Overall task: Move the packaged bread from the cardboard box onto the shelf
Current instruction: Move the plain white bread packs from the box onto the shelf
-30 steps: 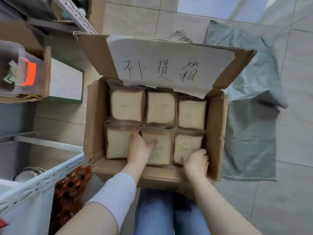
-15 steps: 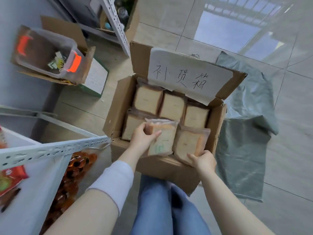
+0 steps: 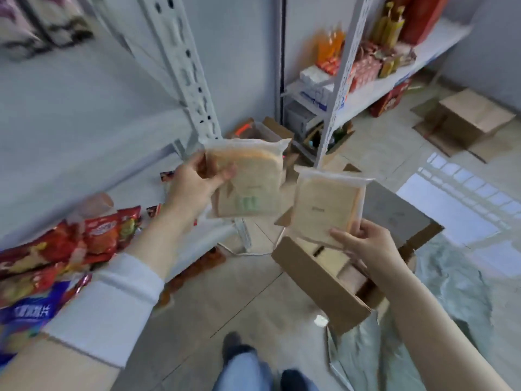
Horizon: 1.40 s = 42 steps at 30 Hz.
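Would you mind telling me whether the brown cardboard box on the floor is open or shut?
Open: the brown cardboard box has its flaps spread, showing its inside below the right hand.

Shop stockroom: white metal shelving (image 3: 194, 88) stocked with snack packets (image 3: 98, 235) at 9 o'clock, cardboard boxes (image 3: 468, 119) on tiled floor (image 3: 253, 300).

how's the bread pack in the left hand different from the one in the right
The left pack is held higher and nearer the shelf; the right pack is lower, above the cardboard box. The left hand pinches a side edge, the right hand the bottom. Both are clear-bagged sliced bread.
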{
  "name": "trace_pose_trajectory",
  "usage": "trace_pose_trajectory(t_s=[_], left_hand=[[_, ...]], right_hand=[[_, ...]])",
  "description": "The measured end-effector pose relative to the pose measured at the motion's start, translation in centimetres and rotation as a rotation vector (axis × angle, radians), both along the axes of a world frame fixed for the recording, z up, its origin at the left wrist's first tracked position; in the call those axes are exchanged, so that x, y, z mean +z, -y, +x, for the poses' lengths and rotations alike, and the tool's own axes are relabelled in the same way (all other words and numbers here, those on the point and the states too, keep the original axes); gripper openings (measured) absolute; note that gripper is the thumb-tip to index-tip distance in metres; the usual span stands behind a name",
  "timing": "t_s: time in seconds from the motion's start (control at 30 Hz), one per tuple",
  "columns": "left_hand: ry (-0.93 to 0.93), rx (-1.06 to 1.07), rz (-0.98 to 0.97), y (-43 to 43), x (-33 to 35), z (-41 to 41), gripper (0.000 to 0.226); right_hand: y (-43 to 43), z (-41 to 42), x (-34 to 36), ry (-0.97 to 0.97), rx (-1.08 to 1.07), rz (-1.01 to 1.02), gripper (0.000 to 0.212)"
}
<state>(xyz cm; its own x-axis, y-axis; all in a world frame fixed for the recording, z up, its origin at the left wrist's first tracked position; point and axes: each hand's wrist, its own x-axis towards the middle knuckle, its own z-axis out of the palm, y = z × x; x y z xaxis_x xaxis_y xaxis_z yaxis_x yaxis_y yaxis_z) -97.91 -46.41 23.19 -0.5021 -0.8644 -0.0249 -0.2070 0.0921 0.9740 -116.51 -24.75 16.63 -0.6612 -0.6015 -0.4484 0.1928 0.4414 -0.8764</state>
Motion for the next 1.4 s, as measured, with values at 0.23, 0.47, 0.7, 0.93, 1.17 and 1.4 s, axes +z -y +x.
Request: trace_pose_trajectory(t_s=[0.23, 0.47, 0.7, 0.93, 1.17, 1.4], left_hand=[[-0.084, 0.221, -0.235, 9.1, 10.5, 15.9, 0.015], [-0.143, 0.478, -0.245, 21.2, 12.0, 31.7, 0.012], [-0.182, 0.6, -0.202, 34.7, 10.0, 38.8, 0.016], [-0.188, 0.758, -0.218, 49.0, 8.3, 40.3, 0.038], [-0.138, 0.844, -0.304, 56.8, 6.2, 40.3, 0.024], [-0.035, 0.929, -0.362, 57.7, 5.3, 39.4, 0.035]], right_hand=[[14.2, 10.1, 11.3, -0.097, 0.304, -0.255, 0.02], [30.8, 23.4, 14.4, -0.179, 0.459, -0.345, 0.019], [47.3, 30.0, 14.1, -0.272, 0.408, -0.365, 0.027], [64.7, 34.2, 12.0, -0.362, 0.34, -0.444, 0.03], [74.2, 36.4, 9.8, -0.484, 0.289, -0.403, 0.039], [76.1, 37.2, 9.6, -0.565, 0.184, -0.391, 0.041]])
